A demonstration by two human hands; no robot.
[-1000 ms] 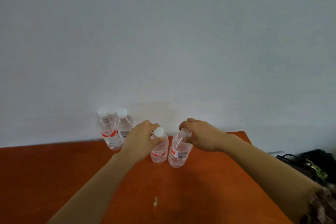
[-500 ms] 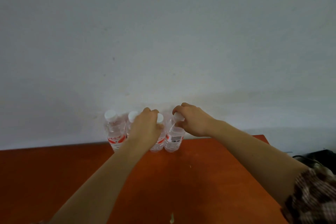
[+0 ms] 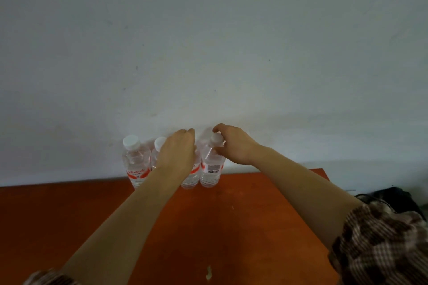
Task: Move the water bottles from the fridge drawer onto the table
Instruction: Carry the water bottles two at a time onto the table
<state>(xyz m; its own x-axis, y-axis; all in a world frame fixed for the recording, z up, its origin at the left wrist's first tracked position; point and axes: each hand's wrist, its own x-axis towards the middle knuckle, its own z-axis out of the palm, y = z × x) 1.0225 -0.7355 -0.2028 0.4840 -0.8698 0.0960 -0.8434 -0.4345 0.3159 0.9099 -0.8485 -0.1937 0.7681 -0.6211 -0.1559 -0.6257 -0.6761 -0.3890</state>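
Presently, left hand (image 3: pixel 178 152): fingers curled down over the top of bottle 3 (image 3: pixel 191 176), holding it by the cap end. The cap itself is hidden under the hand.
Right hand (image 3: pixel 234 146): thumb and fingers pinch the cap and neck of bottle 4 (image 3: pixel 210 169), which stands upright on its base.
Bottles: four in a row at 12 o'clock on the table (image 3: pixel 231 227), at its far edge by the wall (image 3: pixel 208 53). Bottle 1 (image 3: pixel 135 164) and bottle 2 (image 3: pixel 159 143) stand free toward 9 o'clock. Neighbours touch or nearly touch.
Step (judged): the last pair is being set down and release is pending. The fridge drawer is not in view.
Risk, tip-over: both grips are high on tall, narrow bottles. A sideways pull on release could rock one into its neighbour and topple the row.
Risk, far edge: the bases sit close to the 12 o'clock edge. Whether a gap lies between table and wall cannot be told. A push toward 12 o'clock could slide a base off.
Risk, withdrawal: the left wrist crosses in front of bottle 2. A sweep toward 9 o'clock could clip it.
Surroundings: dark bag (image 3: pixel 393 196) at 3 o'clock, off the table. Pale speck (image 3: pixel 209 272) at 6 o'clock.
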